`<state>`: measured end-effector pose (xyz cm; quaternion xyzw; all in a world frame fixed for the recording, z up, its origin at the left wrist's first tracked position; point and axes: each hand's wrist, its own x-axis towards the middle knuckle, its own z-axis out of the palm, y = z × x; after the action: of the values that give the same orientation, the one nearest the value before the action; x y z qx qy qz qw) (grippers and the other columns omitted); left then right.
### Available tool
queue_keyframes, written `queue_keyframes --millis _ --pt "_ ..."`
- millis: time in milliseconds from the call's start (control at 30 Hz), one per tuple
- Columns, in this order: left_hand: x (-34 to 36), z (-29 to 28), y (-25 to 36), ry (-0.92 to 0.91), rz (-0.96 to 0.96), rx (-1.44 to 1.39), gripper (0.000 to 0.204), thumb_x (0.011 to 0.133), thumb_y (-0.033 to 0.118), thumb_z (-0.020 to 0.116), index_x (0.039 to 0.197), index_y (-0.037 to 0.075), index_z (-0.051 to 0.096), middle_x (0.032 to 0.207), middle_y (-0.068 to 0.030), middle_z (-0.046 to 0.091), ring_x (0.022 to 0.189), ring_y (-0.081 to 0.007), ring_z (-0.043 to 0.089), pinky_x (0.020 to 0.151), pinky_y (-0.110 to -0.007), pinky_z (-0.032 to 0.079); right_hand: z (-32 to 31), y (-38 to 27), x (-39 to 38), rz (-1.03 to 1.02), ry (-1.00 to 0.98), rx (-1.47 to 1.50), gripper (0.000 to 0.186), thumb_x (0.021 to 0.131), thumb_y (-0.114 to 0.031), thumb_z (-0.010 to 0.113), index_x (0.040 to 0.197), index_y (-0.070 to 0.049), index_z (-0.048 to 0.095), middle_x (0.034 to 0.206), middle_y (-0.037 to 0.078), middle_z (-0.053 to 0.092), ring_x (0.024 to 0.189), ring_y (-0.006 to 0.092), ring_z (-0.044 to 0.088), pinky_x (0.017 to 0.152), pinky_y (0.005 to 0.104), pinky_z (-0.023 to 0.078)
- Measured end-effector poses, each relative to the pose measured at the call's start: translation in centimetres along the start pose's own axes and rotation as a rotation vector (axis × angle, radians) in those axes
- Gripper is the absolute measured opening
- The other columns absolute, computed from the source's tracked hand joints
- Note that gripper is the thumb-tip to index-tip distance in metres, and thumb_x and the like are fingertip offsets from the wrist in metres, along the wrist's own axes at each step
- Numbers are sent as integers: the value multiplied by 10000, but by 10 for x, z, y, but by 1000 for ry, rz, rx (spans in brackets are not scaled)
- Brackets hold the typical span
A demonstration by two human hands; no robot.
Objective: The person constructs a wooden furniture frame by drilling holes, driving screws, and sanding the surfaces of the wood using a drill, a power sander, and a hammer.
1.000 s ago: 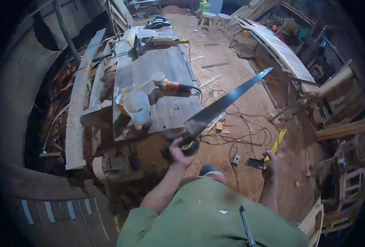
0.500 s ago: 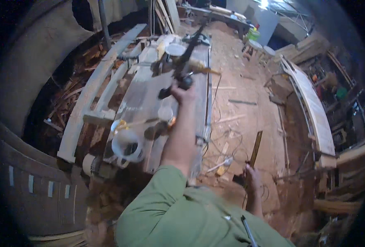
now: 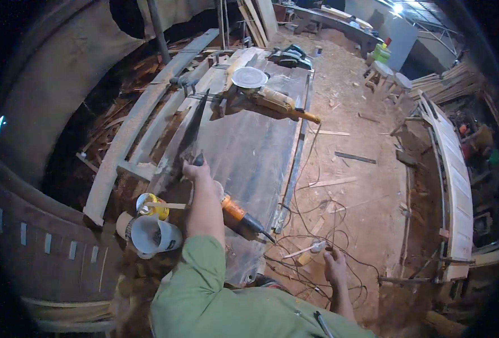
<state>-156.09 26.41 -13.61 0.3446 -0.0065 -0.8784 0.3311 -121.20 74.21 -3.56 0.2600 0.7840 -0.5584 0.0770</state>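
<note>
My left hand (image 3: 196, 169) is closed round the handle of a handsaw (image 3: 194, 127), its dark tapering blade pointing away over the left edge of a wide wooden slab (image 3: 244, 146). Near that forearm, an orange angle grinder (image 3: 235, 211) lies on the slab. Farther up rests a larger yellow grinder (image 3: 277, 101) with a pale round disc. My right hand (image 3: 335, 266) is closed at the lower right, above the floor. From its fingers only a small end of a try square (image 3: 329, 248) shows; most of that tool is hidden or edge-on.
Left of the slab stand a white bucket (image 3: 155, 235) and a yellow tin (image 3: 159, 210) with a stick across it. A green power tool (image 3: 290, 56) sits at the far end. Cables (image 3: 339, 225) and offcuts litter the dusty floor; a long panel (image 3: 451, 186) stands at right.
My left hand has swung left and nearer with the saw, lowering it toward the slab's left edge. In my right hand, the square's long blade has turned out of sight.
</note>
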Motion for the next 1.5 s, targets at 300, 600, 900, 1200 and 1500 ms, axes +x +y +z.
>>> queue_keyframes --millis 300,600,900,1200,1500 --pt "22 -8 -47 136 -364 519 328 746 214 667 1051 103 624 1032 -98 630 919 -273 590 880 -459 488 158 -28 179 -342 -385 69 392 844 -153 652 1195 2 569 780 3 571 676 127 555 619 258 464" --pt "-55 -22 -102 -294 -118 1932 472 811 281 627 1207 37 549 1167 -229 553 1068 -368 552 918 -481 455 269 -97 212 -620 -216 -297 600 808 -316 688 1259 51 540 1010 266 670 944 423 652 826 422 520" --pt "-270 -177 94 -1764 591 1618 213 849 211 604 864 -1 605 795 -190 590 750 -349 590 656 -454 472 230 23 112 -443 -92 356 211 895 -57 599 1081 38 618 1028 109 638 943 191 588 873 327 468" --pt "-282 -574 523 -336 -80 2102 188 839 214 618 932 52 595 801 -184 603 762 -358 605 658 -447 484 136 259 -40 -94 253 -206 413 955 -395 555 1167 -41 558 1037 68 604 869 163 540 782 365 438" --pt "-297 -770 724 223 228 1994 172 842 136 571 769 -8 630 705 -225 577 693 -350 598 694 -497 465 507 217 -277 301 -915 -348 373 904 -184 601 1253 -63 546 926 39 647 774 121 613 640 265 502"
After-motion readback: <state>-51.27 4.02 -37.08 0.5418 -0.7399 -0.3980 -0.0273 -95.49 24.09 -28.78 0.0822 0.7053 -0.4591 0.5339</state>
